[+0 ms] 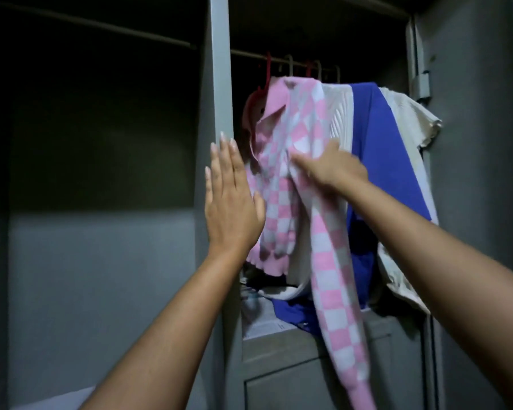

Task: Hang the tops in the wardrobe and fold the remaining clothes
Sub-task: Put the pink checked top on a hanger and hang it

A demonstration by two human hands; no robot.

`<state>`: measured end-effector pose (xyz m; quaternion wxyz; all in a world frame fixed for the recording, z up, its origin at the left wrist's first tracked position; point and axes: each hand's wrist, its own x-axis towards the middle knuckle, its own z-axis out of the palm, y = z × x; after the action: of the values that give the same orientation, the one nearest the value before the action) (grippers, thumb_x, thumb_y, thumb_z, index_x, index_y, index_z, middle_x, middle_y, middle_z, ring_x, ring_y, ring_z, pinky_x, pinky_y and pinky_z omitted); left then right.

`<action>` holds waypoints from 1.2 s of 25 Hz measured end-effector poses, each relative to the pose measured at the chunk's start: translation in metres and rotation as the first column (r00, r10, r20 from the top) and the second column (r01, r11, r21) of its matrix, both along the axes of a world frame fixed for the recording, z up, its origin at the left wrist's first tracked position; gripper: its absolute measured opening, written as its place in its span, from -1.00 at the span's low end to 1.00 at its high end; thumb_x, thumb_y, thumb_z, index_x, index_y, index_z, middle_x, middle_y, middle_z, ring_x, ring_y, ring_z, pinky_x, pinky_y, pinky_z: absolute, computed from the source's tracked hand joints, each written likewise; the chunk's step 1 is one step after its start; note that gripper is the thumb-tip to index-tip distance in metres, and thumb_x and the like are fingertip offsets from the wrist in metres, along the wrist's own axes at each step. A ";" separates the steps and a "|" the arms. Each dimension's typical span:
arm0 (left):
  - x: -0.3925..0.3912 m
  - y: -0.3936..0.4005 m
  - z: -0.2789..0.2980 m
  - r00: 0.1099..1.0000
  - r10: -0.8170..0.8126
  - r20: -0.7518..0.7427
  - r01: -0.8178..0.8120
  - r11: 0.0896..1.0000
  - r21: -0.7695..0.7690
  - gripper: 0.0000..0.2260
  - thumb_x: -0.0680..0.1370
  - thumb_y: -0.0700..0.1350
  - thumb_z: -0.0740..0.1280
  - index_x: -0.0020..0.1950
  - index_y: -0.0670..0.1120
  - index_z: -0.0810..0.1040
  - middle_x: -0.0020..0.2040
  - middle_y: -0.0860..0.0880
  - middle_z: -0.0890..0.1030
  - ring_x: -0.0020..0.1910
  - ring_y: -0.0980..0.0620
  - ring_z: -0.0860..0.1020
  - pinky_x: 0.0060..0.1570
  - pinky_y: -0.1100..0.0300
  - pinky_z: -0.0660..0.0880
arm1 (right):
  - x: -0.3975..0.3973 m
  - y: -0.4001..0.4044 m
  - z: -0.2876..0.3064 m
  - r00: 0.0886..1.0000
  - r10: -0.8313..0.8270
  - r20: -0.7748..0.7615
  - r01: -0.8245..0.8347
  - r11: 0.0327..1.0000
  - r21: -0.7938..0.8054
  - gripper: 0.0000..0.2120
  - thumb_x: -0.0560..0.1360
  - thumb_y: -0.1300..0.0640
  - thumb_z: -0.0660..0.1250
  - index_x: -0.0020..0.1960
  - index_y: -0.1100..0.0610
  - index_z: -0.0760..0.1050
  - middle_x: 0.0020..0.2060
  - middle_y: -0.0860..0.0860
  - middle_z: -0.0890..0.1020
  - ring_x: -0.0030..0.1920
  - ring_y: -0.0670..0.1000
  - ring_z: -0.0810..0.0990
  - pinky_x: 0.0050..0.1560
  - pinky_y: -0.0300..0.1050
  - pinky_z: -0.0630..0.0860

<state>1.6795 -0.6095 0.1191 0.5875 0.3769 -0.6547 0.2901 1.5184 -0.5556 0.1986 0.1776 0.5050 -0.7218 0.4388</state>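
Observation:
A pink and white checked top [290, 137] hangs on a red hanger [267, 69] from the rail [249, 54] in the right wardrobe compartment. One long sleeve [338, 306] dangles down past the shelf. My right hand [332, 168] grips the fabric at the top's chest. My left hand [230, 199] is flat with straight fingers against the grey centre post [219, 69], beside the top's left edge. Behind it hang a white ribbed top [342, 113], a blue top [376, 149] and a cream top [409, 113].
The left compartment [101, 128] is dark, with a bare rail near its top. Below the hanging clothes a shelf [267, 321] holds some fabric and small items. A grey drawer front [293, 380] sits under it. The open door [471, 173] stands at right.

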 end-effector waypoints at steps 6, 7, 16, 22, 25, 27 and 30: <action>0.002 0.002 -0.053 0.985 -0.148 -0.086 0.155 0.984 0.090 -0.22 0.48 -0.25 0.24 0.54 -0.23 -0.19 0.57 -0.16 -0.16 0.55 -0.10 -0.11 0.41 -0.04 0.28 | -0.002 -0.021 -0.136 0.984 -0.065 0.165 -0.127 0.386 0.914 -0.52 0.61 -0.12 0.12 0.01 0.35 0.41 -0.36 0.21 0.61 -0.40 0.07 0.62 -0.21 -0.12 0.56; 0.002 0.002 -0.054 0.982 -0.162 -0.093 0.170 0.982 0.086 -0.24 0.48 -0.27 0.22 0.54 -0.24 -0.18 0.57 -0.16 -0.15 0.55 -0.10 -0.10 0.41 -0.03 0.28 | -0.001 -0.031 -0.145 0.974 -0.059 0.218 -0.183 0.363 0.914 -0.58 0.64 0.00 0.08 0.03 0.40 0.38 -0.45 0.22 0.60 -0.48 0.06 0.60 -0.31 -0.13 0.56; 0.001 -0.005 -0.057 0.994 -0.089 -0.071 0.095 0.992 0.089 -0.27 0.49 -0.18 0.19 0.54 -0.26 -0.14 0.56 -0.21 -0.13 0.55 -0.13 -0.05 0.47 -0.01 0.19 | 0.039 -0.119 -0.140 0.508 0.422 0.750 -0.553 0.828 -0.092 -0.80 0.58 0.18 0.23 -0.20 0.22 0.40 -0.47 0.15 0.49 -0.62 0.04 0.50 -0.58 -0.21 0.45; 0.001 -0.007 -0.059 0.997 -0.042 -0.068 0.047 0.995 0.086 -0.29 0.49 -0.17 0.19 0.54 -0.27 -0.10 0.56 -0.21 -0.09 0.55 -0.12 -0.02 0.47 -0.02 0.17 | 0.031 -0.099 -0.198 0.479 0.096 0.872 -0.628 0.731 0.265 -0.73 0.61 0.04 0.22 -0.14 0.23 0.44 -0.49 0.13 0.61 -0.57 0.00 0.58 -0.60 -0.27 0.46; 0.001 -0.002 -0.056 0.998 -0.031 -0.050 0.037 0.991 0.128 -0.26 0.48 -0.11 0.22 0.55 -0.26 -0.09 0.56 -0.21 -0.08 0.55 -0.12 -0.02 0.50 -0.02 0.11 | 0.020 -0.068 -0.195 0.538 0.037 0.842 -0.637 0.673 0.377 -0.77 0.52 0.03 0.36 -0.17 0.19 0.49 -0.53 0.02 0.61 -0.58 -0.14 0.55 -0.60 -0.41 0.36; 0.005 0.002 -0.055 0.999 -0.044 -0.020 0.046 0.985 0.168 -0.23 0.49 -0.02 0.23 0.55 -0.24 -0.10 0.57 -0.20 -0.09 0.55 -0.12 -0.05 0.51 0.00 0.03 | 0.014 -0.043 -0.190 0.630 -0.026 0.776 -0.610 0.601 0.516 -0.77 0.50 0.01 0.39 -0.25 0.14 0.53 -0.53 -0.04 0.60 -0.60 -0.21 0.50 -0.58 -0.45 0.31; 0.015 0.004 -0.075 0.991 -0.130 0.025 0.124 0.976 0.181 -0.23 0.52 0.05 0.24 0.56 -0.20 -0.12 0.57 -0.16 -0.09 0.55 -0.11 -0.11 0.52 -0.02 -0.12 | 0.009 -0.005 -0.192 0.676 -0.039 0.736 -0.573 0.601 0.558 -0.68 0.54 0.01 0.33 -0.35 0.11 0.52 -0.60 -0.09 0.53 -0.64 -0.21 0.42 -0.55 -0.44 0.27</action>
<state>1.6944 -0.6052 0.0440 0.5563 0.3802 -0.7116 0.1987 1.5275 -0.5604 0.0065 -0.4024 0.4424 -0.7537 0.2725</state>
